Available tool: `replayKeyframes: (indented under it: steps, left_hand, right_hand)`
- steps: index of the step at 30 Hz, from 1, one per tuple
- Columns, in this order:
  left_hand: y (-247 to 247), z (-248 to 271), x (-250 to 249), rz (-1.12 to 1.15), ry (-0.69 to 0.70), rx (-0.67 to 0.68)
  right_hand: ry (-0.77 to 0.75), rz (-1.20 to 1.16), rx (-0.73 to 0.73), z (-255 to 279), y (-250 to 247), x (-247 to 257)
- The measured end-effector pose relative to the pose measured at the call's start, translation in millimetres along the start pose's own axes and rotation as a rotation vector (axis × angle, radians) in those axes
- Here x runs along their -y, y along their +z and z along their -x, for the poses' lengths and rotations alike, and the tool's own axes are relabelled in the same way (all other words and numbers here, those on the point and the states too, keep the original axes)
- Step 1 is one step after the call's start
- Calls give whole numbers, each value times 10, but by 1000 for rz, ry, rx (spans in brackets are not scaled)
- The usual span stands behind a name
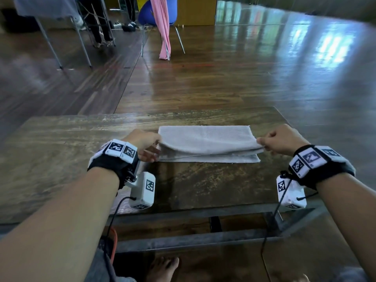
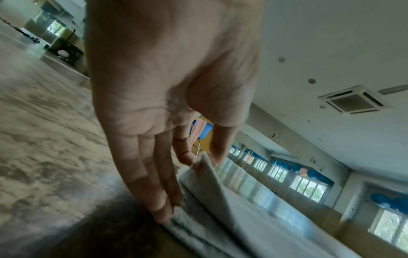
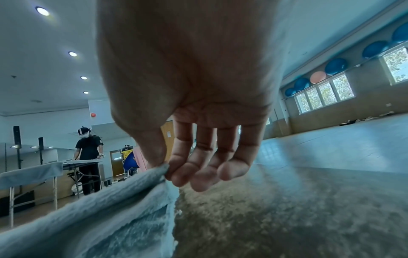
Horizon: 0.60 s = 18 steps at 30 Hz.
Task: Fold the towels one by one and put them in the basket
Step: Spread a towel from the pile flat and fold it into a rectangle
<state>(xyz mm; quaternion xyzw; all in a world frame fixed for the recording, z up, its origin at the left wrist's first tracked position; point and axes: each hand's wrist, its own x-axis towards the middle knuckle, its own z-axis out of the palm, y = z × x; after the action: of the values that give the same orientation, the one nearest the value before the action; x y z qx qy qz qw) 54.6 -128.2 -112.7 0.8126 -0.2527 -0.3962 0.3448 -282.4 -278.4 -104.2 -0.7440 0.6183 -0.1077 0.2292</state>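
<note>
- Both wrists nearest; left hand [image 1: 142,142] and right hand [image 1: 281,140] pinch the towel [image 1: 205,139] corners, thumb against curled fingers [image 3: 176,172].
- Towel: mid-surface [image 1: 61,151], upper layer lifted.
- I judge it soft, light, limp; grip both corners.

Big open exercise or dance hall: glossy wooden floor [image 1: 223,78], exercise balls [image 3: 335,66] lined on a ledge above the windows [image 3: 324,94], recessed ceiling lights [image 3: 72,54]. Folding tables [image 3: 33,172] and another person [image 3: 88,157] wearing a headset stand at the far side.
</note>
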Motion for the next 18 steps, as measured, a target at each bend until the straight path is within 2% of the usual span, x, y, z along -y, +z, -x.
replayKeyframes:
  steps: [3, 7, 13, 18]
  left_hand:
    - [66, 2, 5, -147, -4, 21]
    - [194, 16, 0, -264, 40, -58]
    - [289, 40, -27, -463, 64, -88]
    - [349, 45, -81, -471, 71, -120]
  right_hand:
    - [44, 11, 18, 4, 22, -7]
    - [123, 30, 156, 11, 113, -22]
    - [155, -48, 280, 10, 122, 39]
    - [133, -75, 268, -9, 110, 64]
